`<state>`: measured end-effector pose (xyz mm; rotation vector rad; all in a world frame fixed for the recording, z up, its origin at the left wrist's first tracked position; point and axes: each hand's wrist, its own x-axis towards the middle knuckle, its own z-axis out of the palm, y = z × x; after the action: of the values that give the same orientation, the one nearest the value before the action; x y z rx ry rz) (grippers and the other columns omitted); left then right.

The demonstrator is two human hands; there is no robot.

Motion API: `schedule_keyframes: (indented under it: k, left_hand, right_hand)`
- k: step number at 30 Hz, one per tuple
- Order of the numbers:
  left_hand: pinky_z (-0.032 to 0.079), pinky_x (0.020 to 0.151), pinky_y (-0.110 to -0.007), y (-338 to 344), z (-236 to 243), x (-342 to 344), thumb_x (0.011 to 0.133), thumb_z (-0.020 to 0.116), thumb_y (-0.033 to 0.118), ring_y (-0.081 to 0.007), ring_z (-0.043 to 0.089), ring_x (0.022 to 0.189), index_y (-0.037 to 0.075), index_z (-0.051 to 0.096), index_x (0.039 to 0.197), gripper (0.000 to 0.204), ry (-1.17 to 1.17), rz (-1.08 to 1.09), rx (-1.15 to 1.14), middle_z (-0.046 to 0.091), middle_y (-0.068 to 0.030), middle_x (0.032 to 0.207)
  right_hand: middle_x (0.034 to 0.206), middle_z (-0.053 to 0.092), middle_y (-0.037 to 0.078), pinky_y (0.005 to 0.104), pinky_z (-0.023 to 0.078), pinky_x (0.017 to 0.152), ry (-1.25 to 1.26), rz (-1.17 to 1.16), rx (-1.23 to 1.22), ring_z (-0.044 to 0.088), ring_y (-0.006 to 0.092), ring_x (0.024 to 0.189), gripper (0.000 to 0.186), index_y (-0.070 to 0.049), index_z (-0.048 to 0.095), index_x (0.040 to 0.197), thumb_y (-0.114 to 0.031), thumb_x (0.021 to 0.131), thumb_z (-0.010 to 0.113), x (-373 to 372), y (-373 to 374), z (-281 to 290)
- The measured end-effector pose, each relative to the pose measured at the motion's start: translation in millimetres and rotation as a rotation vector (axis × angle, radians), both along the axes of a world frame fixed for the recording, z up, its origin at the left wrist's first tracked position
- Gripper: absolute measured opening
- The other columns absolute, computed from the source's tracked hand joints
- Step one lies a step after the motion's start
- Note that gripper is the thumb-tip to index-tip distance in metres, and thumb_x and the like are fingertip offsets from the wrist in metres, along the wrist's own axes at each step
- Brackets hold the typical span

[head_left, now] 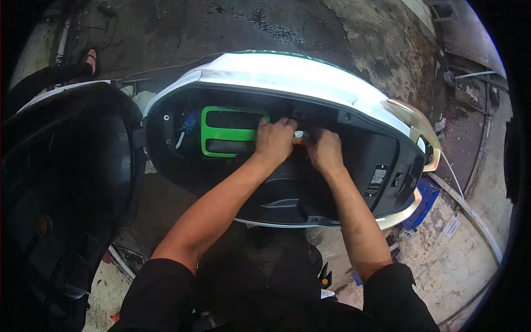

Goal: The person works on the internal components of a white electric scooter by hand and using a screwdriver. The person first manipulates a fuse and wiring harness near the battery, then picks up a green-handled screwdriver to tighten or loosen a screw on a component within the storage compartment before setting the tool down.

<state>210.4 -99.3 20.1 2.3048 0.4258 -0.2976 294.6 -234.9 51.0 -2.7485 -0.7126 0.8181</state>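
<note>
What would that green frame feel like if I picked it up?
The green frame would probably feel stiff, since its visible bars look fairly straight. It is likely light for its size, with wide gaps between those bars. Its flattish shape makes rolling unlikely.

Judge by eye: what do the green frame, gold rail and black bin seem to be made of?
Green frame: apparently smooth plastic or painted metal, evenly coloured. Gold rail: perhaps painted metal, given its satin sheen. Black bin: likely matte plastic, with moulded recesses.

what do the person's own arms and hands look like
The left hand and right hand are ungloved, no watch visible. Forearms are bare below a black left sleeve and a black right sleeve with a small pale mark.
</note>
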Motion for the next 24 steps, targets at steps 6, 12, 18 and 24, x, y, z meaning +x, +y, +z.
schedule_keyframes:
  k: [6, 12, 18, 24]
  left_hand:
    - [0.052, 0.069, -0.036, 20.9, -14.0, -8.9, 0.075, 0.079, 0.011, -0.0195, 0.067, 0.070, 0.007, 0.068, 0.103, 0.031, -0.151, 0.205, -0.529, 0.069, -0.0079, 0.083]
    - [0.049, 0.061, -0.025, 32.8, -18.3, -21.2, 0.077, 0.080, 0.003, -0.0074, 0.061, 0.065, -0.004, 0.064, 0.107, 0.036, -0.193, 0.359, -0.535, 0.066, -0.0070, 0.077]
    - [0.052, 0.067, -0.033, 32.1, -16.1, -14.1, 0.073, 0.082, 0.008, -0.0161, 0.063, 0.065, 0.006, 0.066, 0.110, 0.041, -0.279, 0.189, -0.307, 0.068, -0.0057, 0.085]
    - [0.048, 0.084, -0.043, 28.1, -12.7, -5.9, 0.073, 0.078, 0.009, -0.0303, 0.066, 0.081, 0.010, 0.066, 0.106, 0.035, -0.256, -0.019, -0.148, 0.073, -0.0054, 0.089]
  right_hand:
    - [0.087, 0.067, 0.023, 0.0519, 0.050, 0.076, 0.019, -0.173, -0.038, 0.064, 0.0442, 0.086, 0.014, -0.002, 0.068, 0.092, -0.009, 0.081, 0.067, -11.9, 3.1, 8.4]
    - [0.098, 0.066, 0.018, 0.0478, 0.053, 0.082, -0.033, -0.051, -0.092, 0.064, 0.0396, 0.093, 0.016, -0.002, 0.069, 0.095, -0.005, 0.081, 0.063, -31.1, -1.8, 7.3]
    - [0.104, 0.066, 0.017, 0.0409, 0.056, 0.084, -0.027, 0.127, -0.269, 0.063, 0.0327, 0.105, 0.016, 0.000, 0.071, 0.091, -0.007, 0.086, 0.057, -23.8, 5.9, 2.1]
    - [0.097, 0.068, 0.022, 0.0453, 0.056, 0.082, 0.059, -0.013, -0.228, 0.067, 0.0382, 0.093, 0.018, 0.004, 0.071, 0.090, -0.009, 0.085, 0.061, -9.1, 18.2, 11.8]
